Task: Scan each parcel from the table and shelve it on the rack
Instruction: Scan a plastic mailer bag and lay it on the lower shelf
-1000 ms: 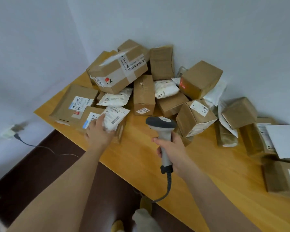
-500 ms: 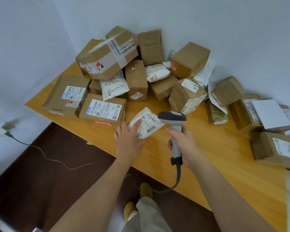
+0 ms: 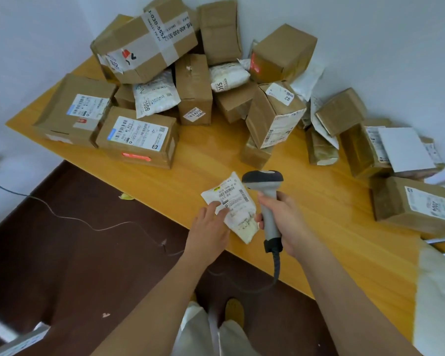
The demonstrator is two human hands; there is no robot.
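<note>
My left hand [image 3: 210, 228] holds a small white padded parcel [image 3: 235, 209] by its left edge, label side up, just above the front edge of the wooden table [image 3: 344, 227]. My right hand [image 3: 284, 222] grips the grey handheld scanner [image 3: 266, 199] by its handle. The scanner's dark head sits right beside the parcel's top right corner. A heap of brown cardboard boxes [image 3: 139, 134] and white mailers [image 3: 154, 97] fills the far half of the table.
The scanner's cable [image 3: 275, 268] hangs down over the table edge. More boxes [image 3: 414, 204] lie along the right by the wall. A white bag [image 3: 437, 299] sits at the right edge. A thin cord [image 3: 70, 219] trails over the dark floor at left.
My left hand lifted the white parcel off the labelled box at left and brought it toward me, next to the scanner. My right hand kept the scanner steady.
</note>
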